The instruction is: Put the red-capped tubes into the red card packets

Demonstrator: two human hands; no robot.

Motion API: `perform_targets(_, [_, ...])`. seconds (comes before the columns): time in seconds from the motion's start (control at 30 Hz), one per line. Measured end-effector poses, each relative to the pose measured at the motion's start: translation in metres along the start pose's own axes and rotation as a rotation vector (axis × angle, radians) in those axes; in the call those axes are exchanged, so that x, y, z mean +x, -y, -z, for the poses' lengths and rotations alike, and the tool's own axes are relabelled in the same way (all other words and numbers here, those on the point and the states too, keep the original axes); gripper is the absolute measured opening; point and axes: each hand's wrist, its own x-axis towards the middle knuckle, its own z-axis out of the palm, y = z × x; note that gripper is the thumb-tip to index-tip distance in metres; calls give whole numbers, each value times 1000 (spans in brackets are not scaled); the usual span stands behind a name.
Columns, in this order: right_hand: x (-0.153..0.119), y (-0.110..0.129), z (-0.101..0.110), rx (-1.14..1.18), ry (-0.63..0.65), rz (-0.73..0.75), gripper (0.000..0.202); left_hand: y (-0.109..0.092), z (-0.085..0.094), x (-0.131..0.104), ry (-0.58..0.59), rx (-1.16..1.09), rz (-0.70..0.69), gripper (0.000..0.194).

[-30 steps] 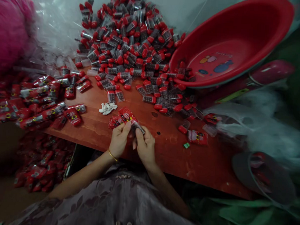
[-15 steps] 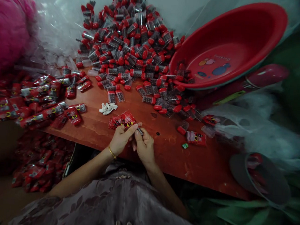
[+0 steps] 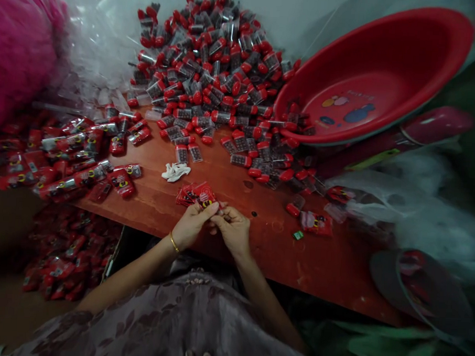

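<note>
Left hand (image 3: 190,227) and right hand (image 3: 234,229): fingertips met, both pinching one red packet (image 3: 202,197) at the near edge of the wooden table (image 3: 324,266). Heap of red-capped tubes (image 3: 214,77) lay beyond; red basin (image 3: 368,73) right.

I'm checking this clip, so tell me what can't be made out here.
Head view only:
- Item between the left hand and right hand: hidden by fingers.
- Print on the red packet: too small.
- Basin picture: blurred.
- Grey container at right: smeared, dark.

Thin gold bangle (image 3: 174,243); mauve floral-patterned garment (image 3: 184,322).
</note>
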Motion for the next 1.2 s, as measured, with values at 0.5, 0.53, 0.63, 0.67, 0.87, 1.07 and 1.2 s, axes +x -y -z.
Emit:
perform_targets(0.5, [28,17,66,-1246,-432,350,43,-72,81,-13,-487,-9,206,27])
perform_targets(0.53, [31,18,85,-1348,-520,251,47,-84,93,-13,-561,-44,147,32])
perform_targets(0.63, [40,8,124,-1518,-702,-95,55,-114,123,-12,-748,-220,-78,38])
perform_targets(0.67, [43,3,127,-1549,-680,-138,57,-121,129,-11,-792,-276,-149,37])
perform_targets(0.87, [41,-10,56,-1543,-399,56,55,-129,132,-5,-845,-428,-336,35])
perform_targets(1.07, [39,-15,-13,-1290,86,418,34,-126,134,-7,-775,-251,-118,29])
perform_targets(1.2, [46,-26,-19,-1200,97,430,24,-118,127,-12,-626,-68,-12,27])
